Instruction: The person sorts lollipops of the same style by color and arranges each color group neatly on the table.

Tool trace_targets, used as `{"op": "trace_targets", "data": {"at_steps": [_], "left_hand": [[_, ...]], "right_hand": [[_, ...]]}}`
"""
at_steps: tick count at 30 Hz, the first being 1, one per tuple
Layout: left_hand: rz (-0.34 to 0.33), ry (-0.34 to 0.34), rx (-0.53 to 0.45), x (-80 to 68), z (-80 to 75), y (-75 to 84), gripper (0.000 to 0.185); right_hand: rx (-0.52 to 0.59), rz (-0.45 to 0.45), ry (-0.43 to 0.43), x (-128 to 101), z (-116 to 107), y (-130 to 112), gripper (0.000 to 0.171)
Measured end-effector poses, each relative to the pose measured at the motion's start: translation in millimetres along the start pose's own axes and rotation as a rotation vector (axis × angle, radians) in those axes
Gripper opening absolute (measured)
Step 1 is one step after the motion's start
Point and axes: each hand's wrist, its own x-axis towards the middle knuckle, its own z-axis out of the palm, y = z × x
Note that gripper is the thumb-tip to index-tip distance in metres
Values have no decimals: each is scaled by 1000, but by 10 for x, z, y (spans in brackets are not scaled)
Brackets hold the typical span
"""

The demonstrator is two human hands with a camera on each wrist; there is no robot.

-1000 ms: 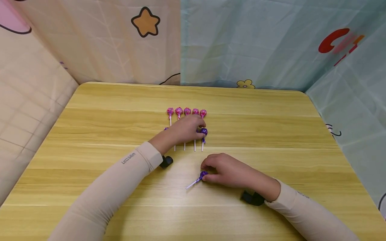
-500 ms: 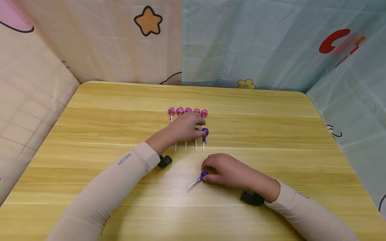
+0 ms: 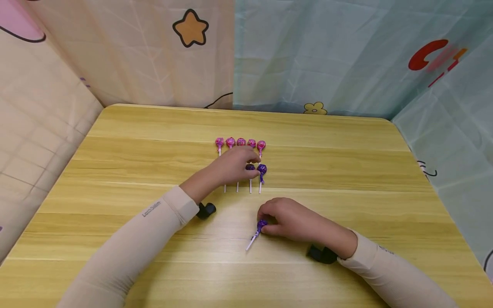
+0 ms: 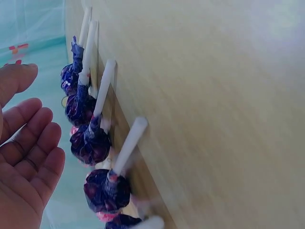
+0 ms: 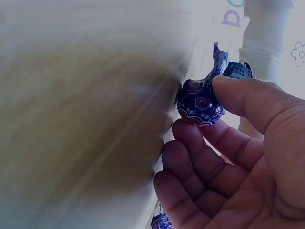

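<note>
My right hand pinches a purple-wrapped lollipop by its round head, low over the table, its white stick pointing toward me. In the right wrist view the thumb presses the wrapper of this lollipop near its twisted neck, with fingertips underneath. My left hand hovers over a row of purple lollipops, fingers parted and holding nothing. The left wrist view shows that row beside the loosely bent fingers. Part of the row is hidden under the left hand in the head view.
Behind the purple row lies a row of several pink lollipops, sticks toward me. They rest on a wood-grain table with rounded far corners. Printed curtains hang around its back and sides. Black wrist cameras sit under both wrists.
My left hand has drawn back slightly to the left, uncovering more of the purple row. In my right hand the lollipop has turned, its stick swinging nearer to me.
</note>
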Motion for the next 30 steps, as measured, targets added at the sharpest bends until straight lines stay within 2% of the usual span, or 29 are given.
{"op": "trace_targets", "data": {"at_steps": [8,17,24,30], "left_hand": [[-43,63,-64,-206,-105,-130,37],[-102,149,-160,-588,-259,-317,37],[-136,169,-228,-841,-308,-418,34],[-144,169,-239,-1032,-282,-468,33]], "right_hand": [[45,-2,26,4,-44,-15,6],[61,73,42,2,-150,39,10],[90,131,54,23,-243,113,12],[139,143,79,54,-325,202,15]]}}
